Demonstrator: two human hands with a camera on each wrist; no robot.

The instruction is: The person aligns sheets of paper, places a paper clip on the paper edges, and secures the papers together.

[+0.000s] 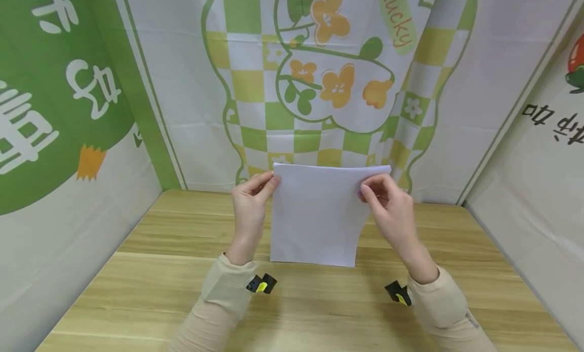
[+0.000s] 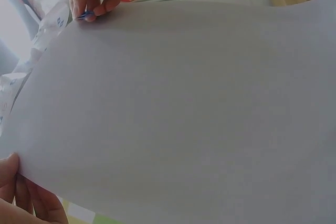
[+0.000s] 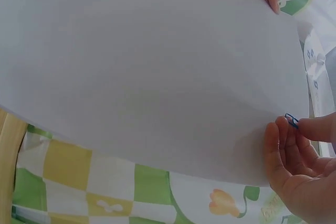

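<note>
White paper sheets hang upright above the table, their edges looking like a thin stack at the top right corner. At the upper left corner my left hand pinches them between thumb and fingers. My right hand is at the upper right side, its fingers close against the paper. Between its thumb and fingertips it pinches a small blue paper clip, clearest in the right wrist view. Whether the clip touches the paper's edge, I cannot tell. In the left wrist view the paper fills most of the picture.
Below the paper lies a wood-grain table. A printed curtain with green and yellow checks hangs behind it, and side curtains stand left and right. Small black-and-yellow pieces sit by each wrist.
</note>
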